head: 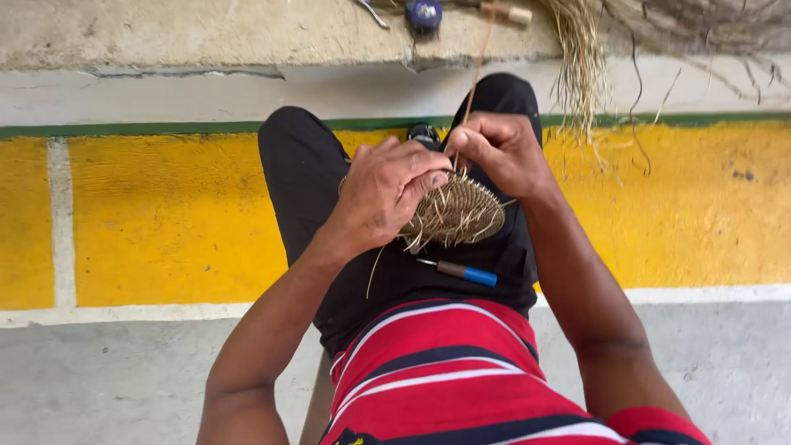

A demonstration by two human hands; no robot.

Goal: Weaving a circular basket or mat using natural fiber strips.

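I sit with black trousers and a red striped shirt, looking down at my lap. My left hand (387,188) grips the edge of a small round woven straw piece (457,214) resting on my thighs. My right hand (498,148) pinches a thin straw strand (476,74) that runs up and away from the woven piece. Loose straw ends stick out around the weave. A small tool with a blue and brown handle (465,272) lies on my lap just below the woven piece.
A bundle of loose straw (581,58) hangs over the concrete ledge ahead. A dark blue round object (423,14) and a wooden-handled tool (507,12) lie on the ledge. The floor has a yellow painted band (165,214) with white lines.
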